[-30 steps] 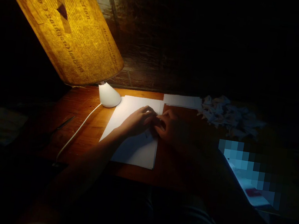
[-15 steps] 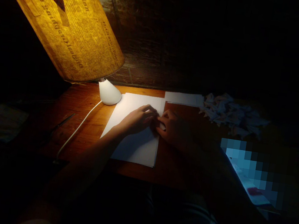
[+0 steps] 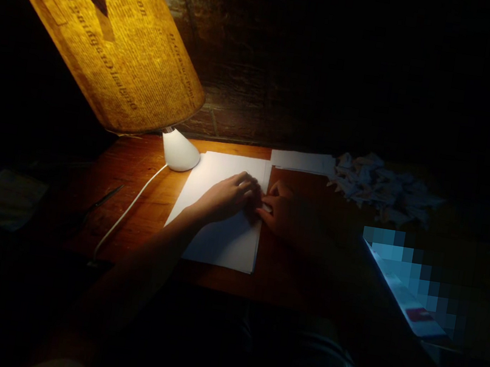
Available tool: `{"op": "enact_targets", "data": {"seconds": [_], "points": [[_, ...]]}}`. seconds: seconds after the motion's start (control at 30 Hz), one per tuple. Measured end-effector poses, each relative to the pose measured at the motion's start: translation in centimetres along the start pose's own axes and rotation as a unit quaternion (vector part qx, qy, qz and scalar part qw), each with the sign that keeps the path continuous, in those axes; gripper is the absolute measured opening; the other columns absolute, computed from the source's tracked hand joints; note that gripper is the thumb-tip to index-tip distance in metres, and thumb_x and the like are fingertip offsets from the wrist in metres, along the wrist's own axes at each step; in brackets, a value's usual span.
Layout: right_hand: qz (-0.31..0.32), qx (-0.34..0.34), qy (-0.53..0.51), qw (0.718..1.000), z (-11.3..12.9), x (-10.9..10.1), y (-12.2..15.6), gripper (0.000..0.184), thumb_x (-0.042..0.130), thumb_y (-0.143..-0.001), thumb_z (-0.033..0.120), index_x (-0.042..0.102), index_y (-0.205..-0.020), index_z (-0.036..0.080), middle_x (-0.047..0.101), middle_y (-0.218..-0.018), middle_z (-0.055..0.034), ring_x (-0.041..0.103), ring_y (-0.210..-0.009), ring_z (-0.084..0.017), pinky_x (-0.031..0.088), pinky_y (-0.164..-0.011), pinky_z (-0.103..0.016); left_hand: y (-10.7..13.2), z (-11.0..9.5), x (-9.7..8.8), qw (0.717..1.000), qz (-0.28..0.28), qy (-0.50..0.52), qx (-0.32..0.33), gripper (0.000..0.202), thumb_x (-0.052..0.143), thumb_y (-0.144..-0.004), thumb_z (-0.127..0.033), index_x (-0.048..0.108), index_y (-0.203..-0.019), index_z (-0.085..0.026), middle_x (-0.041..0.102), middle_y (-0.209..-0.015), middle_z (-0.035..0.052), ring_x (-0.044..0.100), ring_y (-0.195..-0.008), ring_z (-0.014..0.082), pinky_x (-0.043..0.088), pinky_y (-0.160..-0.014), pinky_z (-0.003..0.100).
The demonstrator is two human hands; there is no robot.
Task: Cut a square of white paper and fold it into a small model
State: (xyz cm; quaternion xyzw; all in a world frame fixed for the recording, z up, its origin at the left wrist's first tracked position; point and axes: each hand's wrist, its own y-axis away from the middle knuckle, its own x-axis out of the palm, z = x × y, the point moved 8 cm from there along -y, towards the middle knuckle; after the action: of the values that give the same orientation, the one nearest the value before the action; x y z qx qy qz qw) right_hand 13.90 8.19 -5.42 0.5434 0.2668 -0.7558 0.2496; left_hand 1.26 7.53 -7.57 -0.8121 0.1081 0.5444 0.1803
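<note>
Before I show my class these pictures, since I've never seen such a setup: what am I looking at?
No machine here: a camera on a person's head looks forward and down at their own bare hands. The right hand pinches a small pale piece; the left hand is close beside it, over white sheets, and shadow hides whether it holds anything. On the wooden table stands a lit lamp; farther back lies more paper, with a heap of pale, pointed pieces to its right.

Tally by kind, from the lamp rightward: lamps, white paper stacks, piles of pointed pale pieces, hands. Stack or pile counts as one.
Lamp: 1
White paper stacks: 2 (large stack, small stack)
Pile of pale pieces: 1
Hands: 2 (left hand, right hand)
Total: 6
</note>
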Motion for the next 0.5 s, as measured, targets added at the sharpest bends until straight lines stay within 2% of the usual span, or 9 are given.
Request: {"op": "enact_targets", "data": {"seconds": [0.13,0.2,0.3,0.4,0.5], "points": [[0.011,0.016,0.032,0.999,0.1,-0.7,0.8,0.024,0.071,-0.094,0.039,0.079,-0.091,0.017,0.065,-0.113,-0.0130,0.060,-0.089,-0.023,0.042,-0.069,-0.035,0.0,0.3,0.1,1.000,-0.007,-0.017,0.000,0.034,0.052,-0.097,-0.018,0.064,-0.129,-0.019,0.059,-0.134,0.0145,0.064,-0.111,0.0256,0.058,-0.097,0.042],[0.010,0.014,0.048,0.999,0.4,-1.0,1.1,0.024,0.073,-0.093,0.041,0.079,-0.090,0.017,0.065,-0.113,-0.0139,0.060,-0.091,-0.025,0.042,-0.068,-0.035,0.0,0.5,0.3,1.000,-0.007,-0.026,-0.003,0.038,0.052,-0.095,-0.016,0.063,-0.131,-0.020,0.059,-0.134,0.0143,0.064,-0.111,0.0265,0.058,-0.096,0.043],[-0.003,0.008,0.054,0.998,0.9,-1.4,1.3,0.026,0.075,-0.091,0.040,0.077,-0.104,0.017,0.065,-0.116,-0.0144,0.061,-0.097,-0.027,0.045,-0.070,-0.036,-0.1,0.6,0.5,0.999,-0.002,-0.038,-0.006,0.039,0.054,-0.094,-0.014,0.065,-0.130,-0.022,0.060,-0.133,0.0144,0.065,-0.112,0.0282,0.057,-0.097,0.045],[0.001,0.001,0.046,0.999,1.2,-1.2,1.2,0.036,0.074,-0.092,0.040,0.072,-0.119,0.016,0.065,-0.119,-0.0137,0.062,-0.100,-0.028,0.047,-0.073,-0.037,-0.2,0.6,0.4,0.999,-0.003,-0.045,-0.009,0.034,0.058,-0.094,-0.018,0.069,-0.125,-0.024,0.061,-0.130,0.0140,0.066,-0.108,0.0284,0.057,-0.096,0.047],[0.017,-0.002,0.041,0.999,1.3,-0.5,1.0,0.037,0.073,-0.092,0.044,0.071,-0.119,0.017,0.064,-0.121,-0.0138,0.062,-0.102,-0.029,0.047,-0.073,-0.037,-0.1,0.3,0.0,0.999,-0.013,-0.039,-0.002,0.031,0.057,-0.094,-0.017,0.071,-0.121,-0.024,0.061,-0.130,0.0129,0.066,-0.107,0.0271,0.058,-0.095,0.046]]}}
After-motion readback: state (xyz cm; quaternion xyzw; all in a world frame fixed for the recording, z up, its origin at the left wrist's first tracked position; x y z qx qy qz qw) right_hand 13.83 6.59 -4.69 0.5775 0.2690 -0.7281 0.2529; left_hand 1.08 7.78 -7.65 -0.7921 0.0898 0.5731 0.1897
